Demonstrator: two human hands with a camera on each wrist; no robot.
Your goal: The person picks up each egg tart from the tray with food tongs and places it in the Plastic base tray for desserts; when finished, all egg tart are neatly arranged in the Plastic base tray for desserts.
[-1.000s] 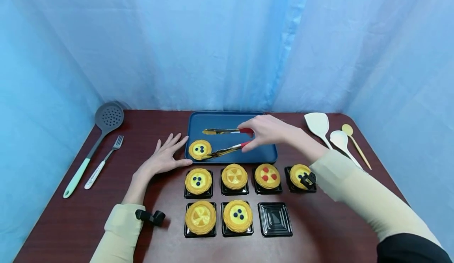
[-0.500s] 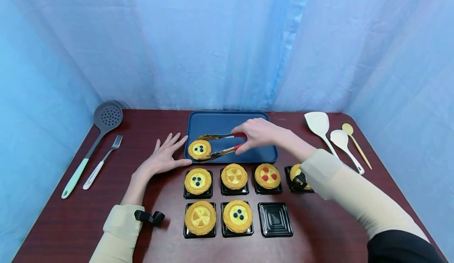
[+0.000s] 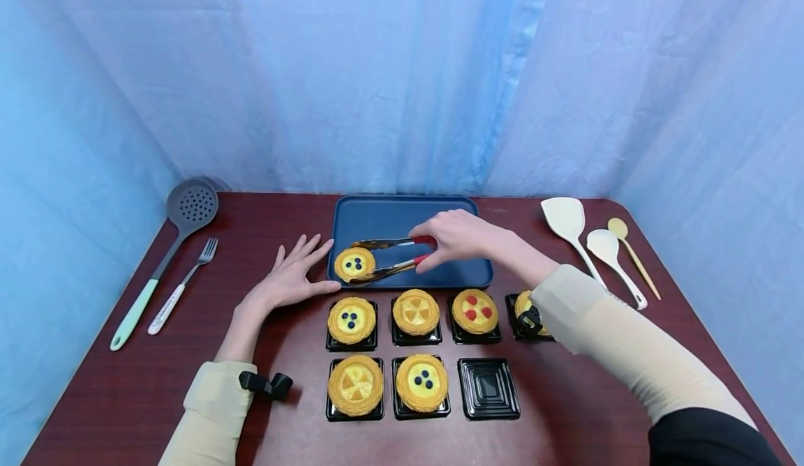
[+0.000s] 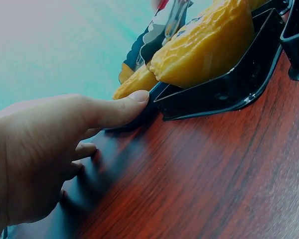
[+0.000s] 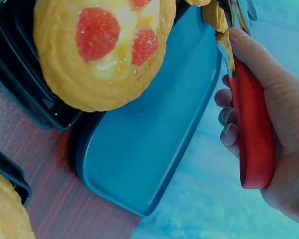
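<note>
My right hand [image 3: 452,237] grips a pair of red-handled metal tongs [image 5: 254,124] over the blue tray [image 3: 433,271]. The tong arms lie on either side of a blueberry-topped tart [image 3: 354,264] at the tray's front left corner, tips right at its crust. My left hand [image 3: 287,279] rests beside the tray's left edge with its fingers spread. In the left wrist view, the left thumb [image 4: 134,99] touches the tray's edge, close to a tart in a black square container [image 4: 214,94].
Two rows of black containers stand in front of the tray, most bearing tarts; one container [image 3: 488,389] holds nothing. A slotted turner [image 3: 191,206] and a fork [image 3: 195,271] lie left. A white spatula [image 3: 564,220], a white ladle [image 3: 606,246] and a yellow spoon [image 3: 618,229] lie right.
The tongs have moved left and come closer around the tart on the tray, their far arm lowering towards its crust. My left hand has stayed in place.
</note>
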